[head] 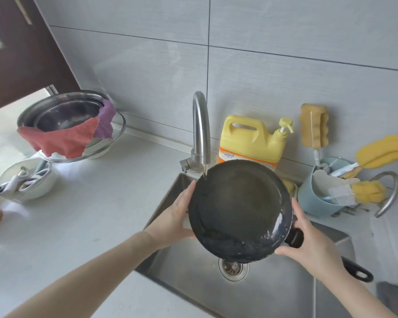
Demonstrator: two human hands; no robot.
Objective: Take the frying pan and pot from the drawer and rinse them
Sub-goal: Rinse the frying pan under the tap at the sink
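A black frying pan (239,210) is held tilted over the steel sink (274,292), its inside facing me. A thin stream of water from the faucet (201,129) hits its upper left rim, and water pools along its lower edge. My left hand (172,216) holds the pan's left rim from behind. My right hand (313,244) grips the black handle close to the pan; the handle's end with its hanging hole sticks out lower right. No pot is in view that I can name as the task's pot.
A yellow detergent jug (251,141) stands behind the pan. A blue caddy (313,200) with sponges and brushes sits at right. On the left counter, stacked steel bowls (64,113) carry red and purple cloths; a white bowl (28,182) holds utensils.
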